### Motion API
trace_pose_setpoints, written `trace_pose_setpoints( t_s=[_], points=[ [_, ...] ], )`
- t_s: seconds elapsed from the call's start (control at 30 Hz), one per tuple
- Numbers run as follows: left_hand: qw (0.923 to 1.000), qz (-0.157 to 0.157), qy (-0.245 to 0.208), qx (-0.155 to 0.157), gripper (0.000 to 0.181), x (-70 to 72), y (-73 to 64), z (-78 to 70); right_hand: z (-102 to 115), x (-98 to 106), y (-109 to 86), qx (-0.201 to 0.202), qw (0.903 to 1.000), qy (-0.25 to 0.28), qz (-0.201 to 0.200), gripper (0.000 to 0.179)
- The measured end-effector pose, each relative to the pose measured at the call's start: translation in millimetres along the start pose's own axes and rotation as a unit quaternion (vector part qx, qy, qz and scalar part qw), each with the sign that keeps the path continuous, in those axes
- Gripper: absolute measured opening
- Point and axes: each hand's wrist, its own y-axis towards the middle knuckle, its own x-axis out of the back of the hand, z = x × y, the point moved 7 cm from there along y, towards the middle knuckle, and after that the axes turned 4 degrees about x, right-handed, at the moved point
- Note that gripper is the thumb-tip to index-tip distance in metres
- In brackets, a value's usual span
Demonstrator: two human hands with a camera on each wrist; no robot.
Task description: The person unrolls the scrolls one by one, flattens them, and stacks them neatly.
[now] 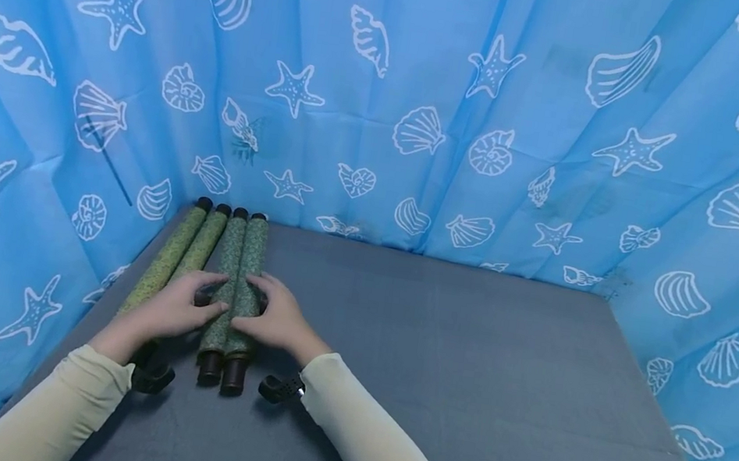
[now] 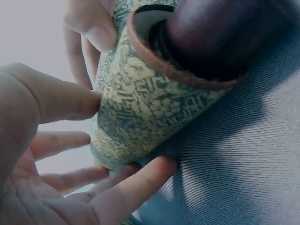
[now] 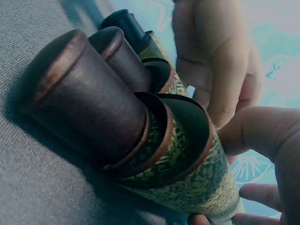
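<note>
Two green patterned scrolls (image 1: pixel 252 261) with dark roller ends lie side by side on the grey surface. On the near scroll's left side, my left hand (image 1: pixel 184 307) touches the left green scroll with spread thumb and fingertips. From the opposite side, my right hand (image 1: pixel 275 320) rests its thumb and fingers against the right green scroll. The left wrist view shows loosely extended fingers (image 2: pixel 136 185) along the patterned roll (image 2: pixel 154 103). Dark brown roller ends (image 3: pixel 89 98) stick out of the rolled edges in the right wrist view.
Two yellow-green scrolls (image 1: pixel 171 254) lie to the left, partly under my left hand and forearm. A blue curtain (image 1: pixel 381 145) with white shells and starfish stands along the back and both sides. The grey table (image 1: pixel 463 370) extends to the right.
</note>
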Motion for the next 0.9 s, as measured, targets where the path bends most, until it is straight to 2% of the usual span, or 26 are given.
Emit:
trace_pose_setpoints(
  t_s=[0.13,0.37,0.47,0.7,0.8,0.9],
  points=[
    [0.9996,0.001,-0.025,-0.009,0.06,-2.6,-2.6,-1.8,-2,2,-1.5,0.002,0.9999,0.015,0.002,0.074],
    [0.9989,0.004,-0.045,-0.009,0.063,-4.8,-8.0,-3.0,1,0,-1.7,0.005,0.9999,-0.005,0.011,0.077],
    [0.9988,-0.007,-0.047,-0.009,0.062,-5.7,-8.0,-2.5,1,-2,-1.7,0.004,0.9999,-0.009,0.012,0.078],
    [0.9993,-0.022,-0.02,-0.024,0.06,-8.9,-6.0,-10.2,-2,1,-2.3,-0.002,0.9999,-0.006,-0.008,0.078],
    [0.9989,-0.022,-0.034,-0.024,0.06,-10.1,-5.8,-12.4,-4,4,-2.2,-0.001,0.9999,-0.005,-0.012,0.079],
    [0.9976,-0.035,-0.053,-0.028,0.06,-11.4,-6.4,-12.3,-5,7,-2.8,-0.001,1.0,0.001,-0.01,0.08]
  ],
)
